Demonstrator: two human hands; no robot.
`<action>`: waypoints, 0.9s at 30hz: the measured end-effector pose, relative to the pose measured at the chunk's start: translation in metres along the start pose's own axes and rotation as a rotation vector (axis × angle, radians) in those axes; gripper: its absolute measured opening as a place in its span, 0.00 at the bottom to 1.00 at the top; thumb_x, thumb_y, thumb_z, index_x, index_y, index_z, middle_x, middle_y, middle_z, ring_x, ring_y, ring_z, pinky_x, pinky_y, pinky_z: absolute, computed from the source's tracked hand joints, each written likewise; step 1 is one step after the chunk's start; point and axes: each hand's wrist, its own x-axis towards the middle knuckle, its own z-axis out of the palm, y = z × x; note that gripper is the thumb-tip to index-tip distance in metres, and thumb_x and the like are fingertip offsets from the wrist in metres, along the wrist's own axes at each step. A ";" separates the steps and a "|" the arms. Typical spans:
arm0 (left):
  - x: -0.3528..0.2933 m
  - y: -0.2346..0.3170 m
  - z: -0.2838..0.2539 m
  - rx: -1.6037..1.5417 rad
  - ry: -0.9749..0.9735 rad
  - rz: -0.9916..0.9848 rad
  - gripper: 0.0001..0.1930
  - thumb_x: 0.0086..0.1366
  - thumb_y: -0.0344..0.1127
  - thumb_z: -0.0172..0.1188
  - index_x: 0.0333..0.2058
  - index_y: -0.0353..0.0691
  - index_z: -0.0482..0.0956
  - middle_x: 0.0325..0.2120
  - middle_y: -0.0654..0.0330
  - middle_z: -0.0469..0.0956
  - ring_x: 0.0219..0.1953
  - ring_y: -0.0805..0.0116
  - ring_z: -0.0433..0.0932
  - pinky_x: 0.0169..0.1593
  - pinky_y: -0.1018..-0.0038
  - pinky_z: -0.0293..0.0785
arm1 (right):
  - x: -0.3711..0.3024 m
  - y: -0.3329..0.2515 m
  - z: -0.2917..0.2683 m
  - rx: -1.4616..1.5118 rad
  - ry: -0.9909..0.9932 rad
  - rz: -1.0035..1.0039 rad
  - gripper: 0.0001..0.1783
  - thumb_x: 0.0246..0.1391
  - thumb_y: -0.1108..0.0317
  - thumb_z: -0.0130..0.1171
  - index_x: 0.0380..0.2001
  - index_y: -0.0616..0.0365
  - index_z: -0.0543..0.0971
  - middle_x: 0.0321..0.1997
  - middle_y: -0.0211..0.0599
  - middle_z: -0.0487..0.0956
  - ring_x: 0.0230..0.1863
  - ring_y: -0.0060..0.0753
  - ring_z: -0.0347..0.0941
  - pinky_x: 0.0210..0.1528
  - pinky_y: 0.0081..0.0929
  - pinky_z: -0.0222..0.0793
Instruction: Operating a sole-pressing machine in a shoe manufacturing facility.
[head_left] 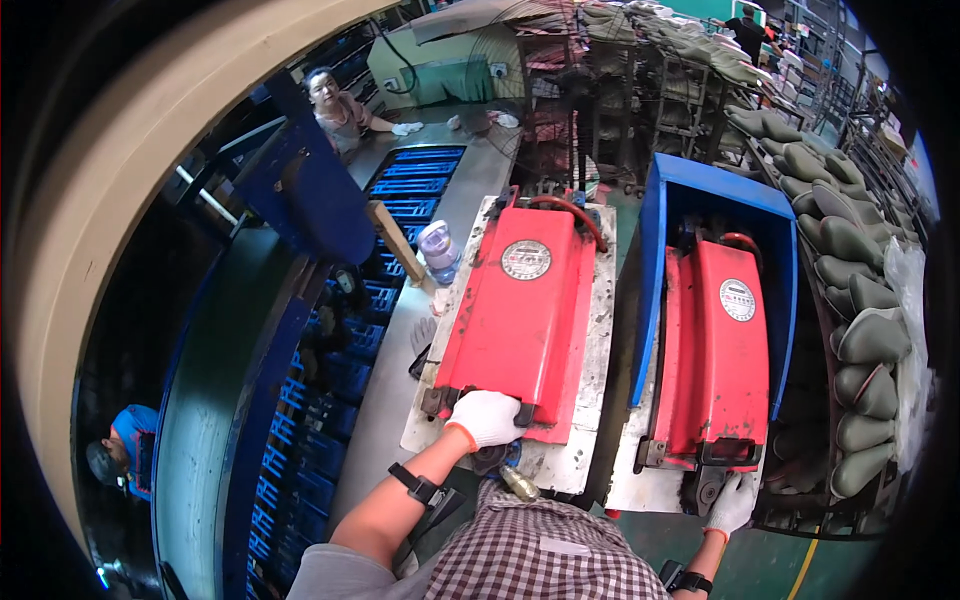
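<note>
My left hand (487,418), in a white knit glove, is closed at the front edge of the left red machine cover (510,320). Its fingers curl beside a dark front latch (524,412), so what they grip is partly hidden. My right hand (733,503), gloved too, is closed low at the front of the right red cover (715,340). A black latch (728,452) and a round dark fitting (709,492) lie right by its fingers, whose tips I cannot see. Both covers are down on pale, worn base plates (580,400).
A blue hood (715,182) surrounds the right machine. To the left run a metal table (385,420) and a blue slatted conveyor (275,450). A plastic jug (438,250) stands there. Grey-green shoe-shaped pieces (860,340) fill racks at right. One person (340,115) is behind the table, another (130,450) far left.
</note>
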 end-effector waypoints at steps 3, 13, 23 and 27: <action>0.001 0.002 -0.001 0.023 0.011 -0.003 0.23 0.59 0.58 0.65 0.32 0.42 0.88 0.27 0.47 0.85 0.33 0.47 0.86 0.40 0.55 0.82 | 0.006 0.012 0.010 -0.038 0.019 -0.004 0.21 0.66 0.53 0.53 0.53 0.51 0.84 0.51 0.51 0.84 0.51 0.58 0.80 0.52 0.49 0.75; 0.001 0.000 0.001 -0.006 0.021 -0.003 0.22 0.59 0.56 0.64 0.31 0.40 0.88 0.27 0.47 0.84 0.32 0.46 0.85 0.40 0.55 0.81 | 0.004 0.006 0.004 -0.024 -0.011 -0.016 0.23 0.68 0.52 0.51 0.51 0.57 0.83 0.50 0.53 0.83 0.51 0.60 0.79 0.51 0.50 0.74; 0.000 0.000 0.002 0.011 0.019 -0.001 0.22 0.58 0.57 0.64 0.31 0.40 0.87 0.26 0.46 0.84 0.32 0.46 0.85 0.39 0.55 0.81 | -0.001 -0.009 -0.010 -0.007 -0.050 0.022 0.23 0.68 0.51 0.51 0.50 0.58 0.82 0.50 0.56 0.83 0.50 0.61 0.79 0.51 0.50 0.74; 0.000 0.000 0.003 0.007 0.012 -0.007 0.23 0.58 0.57 0.64 0.30 0.40 0.87 0.26 0.46 0.84 0.32 0.46 0.85 0.39 0.55 0.81 | 0.000 -0.005 -0.007 0.006 -0.055 0.036 0.23 0.68 0.51 0.51 0.51 0.57 0.82 0.49 0.55 0.83 0.50 0.61 0.79 0.51 0.50 0.74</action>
